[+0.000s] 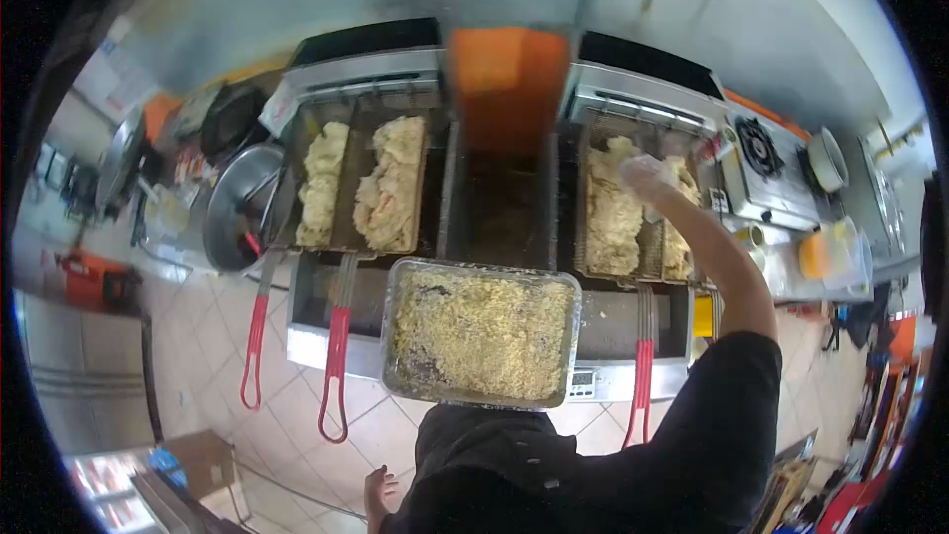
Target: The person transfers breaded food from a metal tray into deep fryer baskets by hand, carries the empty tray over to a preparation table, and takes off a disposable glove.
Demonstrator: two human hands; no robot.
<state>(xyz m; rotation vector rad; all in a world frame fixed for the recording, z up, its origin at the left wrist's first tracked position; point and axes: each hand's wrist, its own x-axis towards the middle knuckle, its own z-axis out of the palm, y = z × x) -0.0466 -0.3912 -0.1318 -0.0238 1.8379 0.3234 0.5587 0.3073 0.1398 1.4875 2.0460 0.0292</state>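
Note:
My right hand (647, 180), in a clear plastic glove, reaches over the fry baskets on the right, at the battered pieces. Its fingers are blurred, so their grip does not show. One heap of pale battered food (613, 222) fills the left basket there; more battered food (678, 247) lies in the basket (650, 255) beside it, partly behind my forearm. My left hand (381, 489) hangs low by my body, empty, with its fingers loosely apart. In front of me a rectangular tray (391, 336) of yellowish crumbs (484, 336) rests at the fryers' front edge.
Two more baskets on the left hold battered pieces (390, 183). Red basket handles (336, 361) stick out toward me on the left, and another handle (643, 376) on the right. A metal bowl (225, 218) stands far left. On the right are a gas burner (759, 148) and plastic containers (830, 252).

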